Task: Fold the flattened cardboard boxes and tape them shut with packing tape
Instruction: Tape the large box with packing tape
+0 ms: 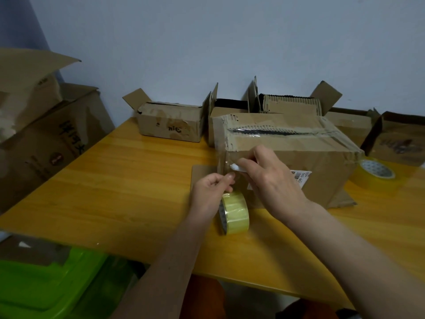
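Far left of the closed brown cardboard box (287, 143), beyond the edge of the yellow wooden desk (115, 180), stands a stack of large open cardboard cartons (43, 125), with a green plastic bin (46, 282) nearer the camera. Behind the closed box to the left sits a small worn open carton (171, 122). At the box's near left corner, the left hand (210, 192) pinches a strip of clear tape (224, 160) between thumb and fingers, with the yellowish packing tape roll (235, 212) hanging just below it. The right hand (269, 178), fingers curled, grips a small white object (236, 168) against the box's front face at the tape. Right of the box, a second tape roll (377, 170) lies on the desk before another open carton (400, 139).
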The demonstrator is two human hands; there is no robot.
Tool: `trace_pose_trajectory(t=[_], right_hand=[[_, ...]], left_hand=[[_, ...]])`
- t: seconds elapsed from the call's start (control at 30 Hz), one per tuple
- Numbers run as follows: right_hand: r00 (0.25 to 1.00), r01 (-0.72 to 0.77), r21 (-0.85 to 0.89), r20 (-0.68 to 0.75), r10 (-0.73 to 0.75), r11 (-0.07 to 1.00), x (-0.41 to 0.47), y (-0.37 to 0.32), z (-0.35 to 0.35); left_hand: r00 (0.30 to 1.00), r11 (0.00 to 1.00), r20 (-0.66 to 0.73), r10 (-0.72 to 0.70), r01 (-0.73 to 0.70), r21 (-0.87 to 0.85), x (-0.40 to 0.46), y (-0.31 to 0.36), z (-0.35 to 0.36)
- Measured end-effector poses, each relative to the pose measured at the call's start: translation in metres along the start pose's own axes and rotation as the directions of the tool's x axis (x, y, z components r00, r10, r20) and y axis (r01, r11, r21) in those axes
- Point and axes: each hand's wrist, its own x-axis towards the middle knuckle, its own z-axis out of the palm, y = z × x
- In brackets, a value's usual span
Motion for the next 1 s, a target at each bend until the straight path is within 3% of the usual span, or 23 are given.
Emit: trace_pose_trajectory(t=[0.2,0.3,0.33,0.4,0.47,0.57,0.7,0.87,1.0], right_hand=[[0.999,0.036,-0.114,0.025,-0.034,0.993,0.002,0.004,0.002],[0.997,-0.056,-0.138,0.046,0.063,0.989,-0.001,0.018,0.001],[0.991,-0.113,-0.078,0.056,0.118,0.991,-0.002,0.025,0.001],[0.958,-0.285,0.214,0.097,0.270,0.934,-0.002,0.036,-0.002],[0.912,-0.405,0.540,0.175,0.372,0.738,-0.003,0.037,-0.010],[0.847,-0.464,0.700,0.171,0.504,0.543,-0.018,0.038,-0.022],[0.656,-0.680,0.544,0.153,0.739,0.491,-0.084,0.072,-0.024],[0.278,-0.932,0.282,0.155,0.948,0.227,-0.192,0.136,-0.039],[0.088,-0.991,0.111,0.150,0.985,0.072,-0.244,0.167,-0.066]], left_hand=[[1.000,1.000,0.018,0.015,-0.015,-0.004,0.002,-0.001,-0.003],[1.000,0.999,0.002,0.001,-0.001,0.032,0.000,-0.009,-0.011],[1.000,0.999,0.002,-0.003,0.003,0.034,-0.002,-0.011,-0.014],[0.999,0.999,0.046,0.000,-0.002,0.035,-0.006,-0.012,-0.017],[0.993,1.000,0.116,0.013,-0.014,0.008,-0.011,-0.011,-0.015],[0.982,0.998,0.184,0.052,-0.043,-0.055,-0.020,-0.005,-0.005],[0.960,0.990,0.243,0.141,-0.138,-0.032,-0.031,0.001,0.015],[0.919,0.973,0.328,0.219,-0.232,-0.001,-0.043,0.000,0.063],[0.871,0.946,0.393,0.294,-0.324,0.011,-0.057,0.005,0.112]])
